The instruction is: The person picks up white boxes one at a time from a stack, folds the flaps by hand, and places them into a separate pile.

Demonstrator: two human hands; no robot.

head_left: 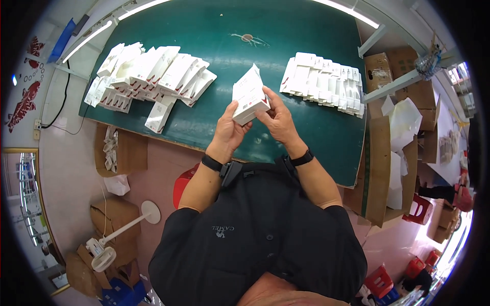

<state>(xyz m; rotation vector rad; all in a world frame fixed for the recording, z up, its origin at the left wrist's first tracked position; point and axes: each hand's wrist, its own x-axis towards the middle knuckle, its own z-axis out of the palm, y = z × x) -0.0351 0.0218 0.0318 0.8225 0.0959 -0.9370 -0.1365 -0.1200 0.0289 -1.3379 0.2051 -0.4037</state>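
Note:
A small white carton [248, 98] is held up over the near part of the green table, with a pointed flap sticking up at its far end. My left hand [230, 131] grips its lower left side, thumb along the edge. On the opposite side my right hand [278, 121] is closed on the same carton, fingers behind it and thumb at the lower corner. Left of my hands, a heap of white cartons [168, 69] overlaps in rows, and a single carton [161, 113] juts out toward me. To the right lie more white cartons [322, 81], flatter and set in overlapping rows.
The green table [235, 56] has a round patch with tape near its far side. An open cardboard box [377, 168] with white bags stands right of the table. Another cardboard box [133, 150] sits below its left edge, near a white fan [104, 257] and a red stool [185, 186].

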